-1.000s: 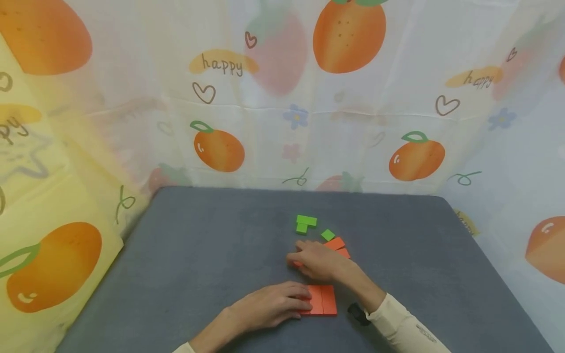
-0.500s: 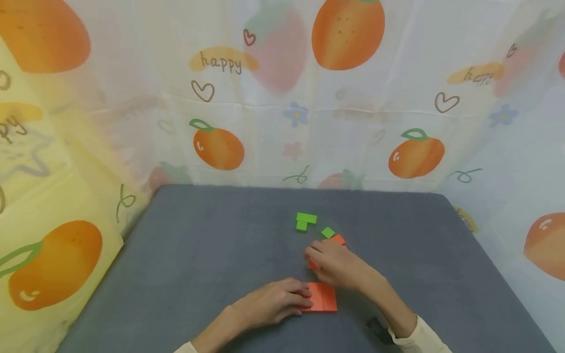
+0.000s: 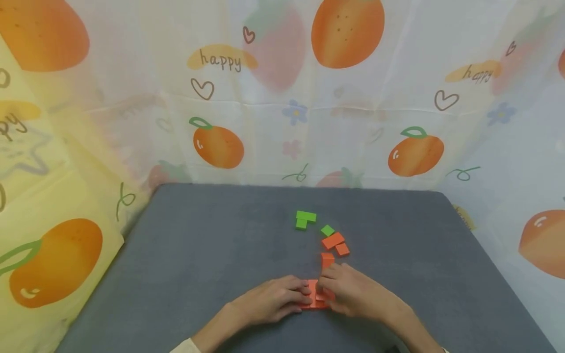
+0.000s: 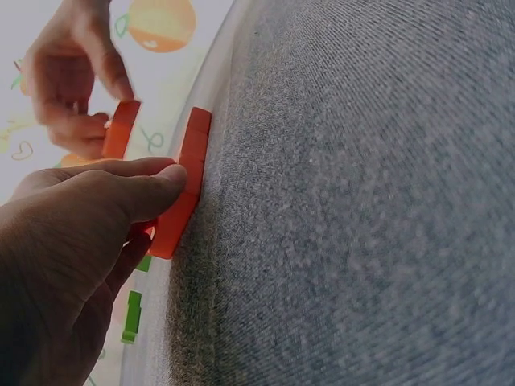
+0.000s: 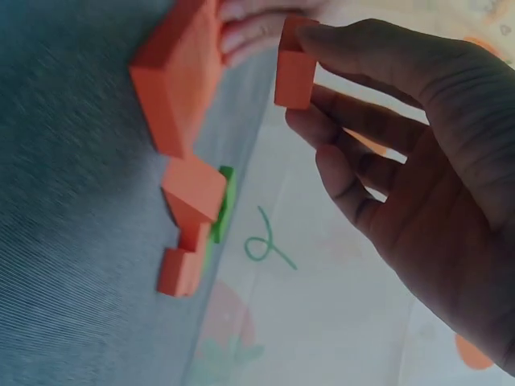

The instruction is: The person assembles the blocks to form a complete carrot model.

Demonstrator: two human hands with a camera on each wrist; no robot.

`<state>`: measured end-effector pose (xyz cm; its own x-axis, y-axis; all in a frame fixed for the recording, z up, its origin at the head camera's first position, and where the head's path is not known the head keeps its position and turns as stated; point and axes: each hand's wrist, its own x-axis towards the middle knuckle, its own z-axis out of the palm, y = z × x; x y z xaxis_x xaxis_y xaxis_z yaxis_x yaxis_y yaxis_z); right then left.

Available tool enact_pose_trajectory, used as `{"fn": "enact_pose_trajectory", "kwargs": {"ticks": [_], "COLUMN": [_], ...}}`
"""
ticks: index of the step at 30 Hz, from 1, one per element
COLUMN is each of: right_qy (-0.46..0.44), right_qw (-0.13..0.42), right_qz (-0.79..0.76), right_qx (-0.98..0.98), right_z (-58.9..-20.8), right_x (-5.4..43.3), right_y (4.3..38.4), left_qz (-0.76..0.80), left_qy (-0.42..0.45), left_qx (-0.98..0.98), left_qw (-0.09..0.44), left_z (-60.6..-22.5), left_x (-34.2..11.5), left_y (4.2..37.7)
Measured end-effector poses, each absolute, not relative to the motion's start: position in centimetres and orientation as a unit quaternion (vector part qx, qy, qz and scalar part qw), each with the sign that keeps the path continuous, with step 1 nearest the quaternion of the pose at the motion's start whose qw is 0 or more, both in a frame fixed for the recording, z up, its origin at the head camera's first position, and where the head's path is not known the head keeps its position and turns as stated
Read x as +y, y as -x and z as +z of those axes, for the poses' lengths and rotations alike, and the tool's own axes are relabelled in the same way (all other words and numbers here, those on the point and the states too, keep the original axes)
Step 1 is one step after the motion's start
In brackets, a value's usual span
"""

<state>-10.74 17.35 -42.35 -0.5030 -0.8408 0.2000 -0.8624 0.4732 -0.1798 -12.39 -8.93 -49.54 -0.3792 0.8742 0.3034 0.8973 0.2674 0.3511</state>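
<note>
Flat orange blocks [image 3: 312, 287] lie side by side as a slab on the dark tabletop. My left hand [image 3: 275, 300] grips the slab's left part, with the thumb at the near edge and fingers over the top. Above the slab, my right hand [image 3: 353, 290] pinches a small orange block [image 5: 295, 79] between thumb and fingers; in the left wrist view this block [image 4: 121, 130] hangs apart from the slab. One more orange block [image 3: 327, 259] shows just beyond the right hand, partly hidden by it.
Two loose orange blocks [image 3: 333, 240] lie farther back, with a small green block [image 3: 327, 230] beside them. Green pieces [image 3: 306, 216] form an angular shape behind. A fruit-print curtain [image 3: 265, 122] encloses the grey table [image 3: 198, 235].
My right hand has come nearer and to the right from the loose orange blocks, carrying one over the slab. The left hand has stayed in place on the slab.
</note>
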Motion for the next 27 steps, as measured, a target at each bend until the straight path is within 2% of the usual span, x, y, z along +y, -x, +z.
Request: {"fn": "enact_pose_trajectory", "kwargs": {"ticks": [11, 17, 20, 22, 27], "right_qy": [-0.527, -0.541, -0.535, -0.529, -0.536], "right_qw": [0.01, 0.073, 0.083, 0.072, -0.028], "right_qz": [0.162, 0.139, 0.141, 0.152, 0.174], "right_qx": [-0.834, -0.826, -0.829, -0.832, -0.826], "right_z": [-44.7, -46.4, -46.7, -46.4, -44.7], "right_x": [16.9, 16.3, 16.5, 16.8, 17.4], "right_y": [8.7, 7.8, 7.5, 7.3, 7.0], "left_qz": [-0.248, -0.256, -0.255, -0.253, -0.25], "left_qy": [0.552, 0.55, 0.545, 0.542, 0.535], "left_qx": [-0.796, -0.795, -0.799, -0.802, -0.807], "left_qw": [0.018, 0.011, -0.002, -0.009, -0.017], "left_z": [-49.5, -49.6, -49.6, -49.6, -49.5], "left_x": [-8.9, -8.9, -9.0, -9.0, -9.0], "left_y": [12.3, 12.2, 12.2, 12.3, 12.2]}}
